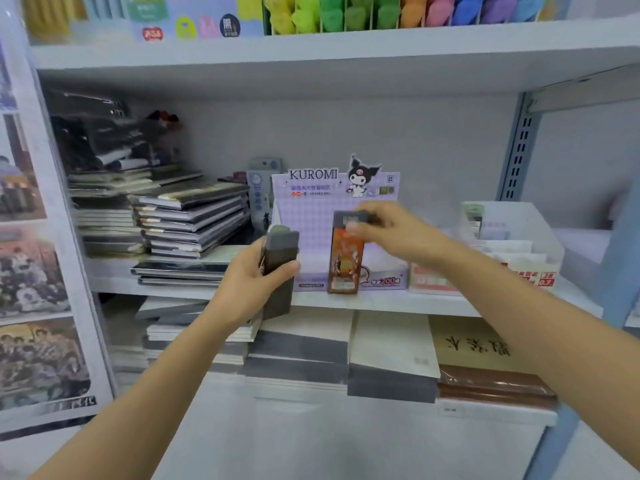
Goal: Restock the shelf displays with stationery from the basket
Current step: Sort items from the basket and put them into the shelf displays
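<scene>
The left hand [254,282] has its fingers [289,266] curled round a dark pack [281,251], held upright just left of the purple display box [311,209]. The right hand [391,233] pinches the top of an orange pack [345,261], upright before the box, its lower end at the near edge of the shelf [433,303]. Stacked notebooks [194,220] lie on the left.

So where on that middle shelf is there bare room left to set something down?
Bare shelf shows right of the white bin, up to the blue upright, and as a thin strip along the front edge before the Kuromi display. The left end is crowded with notebook stacks. The display's tray, behind the right hand's orange pack, looks mostly empty.
</scene>
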A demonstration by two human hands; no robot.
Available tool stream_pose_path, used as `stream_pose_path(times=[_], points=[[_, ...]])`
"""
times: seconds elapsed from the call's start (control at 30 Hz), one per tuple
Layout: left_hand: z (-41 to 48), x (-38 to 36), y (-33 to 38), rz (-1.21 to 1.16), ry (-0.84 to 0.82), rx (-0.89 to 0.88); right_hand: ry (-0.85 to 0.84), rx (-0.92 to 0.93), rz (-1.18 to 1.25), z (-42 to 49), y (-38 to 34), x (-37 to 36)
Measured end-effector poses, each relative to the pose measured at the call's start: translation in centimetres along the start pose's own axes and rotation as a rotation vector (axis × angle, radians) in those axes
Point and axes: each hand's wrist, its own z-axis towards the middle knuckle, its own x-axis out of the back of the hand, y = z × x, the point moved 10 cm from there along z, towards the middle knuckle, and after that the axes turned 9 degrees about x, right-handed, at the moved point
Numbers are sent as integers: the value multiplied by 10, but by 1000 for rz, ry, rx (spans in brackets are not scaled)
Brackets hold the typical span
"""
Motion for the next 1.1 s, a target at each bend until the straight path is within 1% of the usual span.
stream_pose_path(times=[0.1,0.17,0.23,0.4,0.53,0.67,0.8,0.87,0.97,1.1], points=[[3,22,-4,-187,90,42,233,108,256,27,-25,25],[4,32,-8,-210,132,74,339,142,311,42,-30,30],[3,35,-13,-228,131,97,367,119,289,53,-23,20],[1,34,-23,-267,91,112,309,96,73,63,-5,-11],[3,28,-21,-169,54,90,260,118,-33,64,-1,-26],[5,24,-23,-146,23,104,124,161,-167,75,-9,-30],[6,19,-20,-153,3,103,66,171,-250,83,-14,-38],[7,19,-21,-152,2,104,65,178,-239,84,-14,-43],[8,20,-22,-144,6,96,73,171,-143,85,-10,-42],[8,23,-24,-157,53,106,71,199,-174,85,-10,-49]])
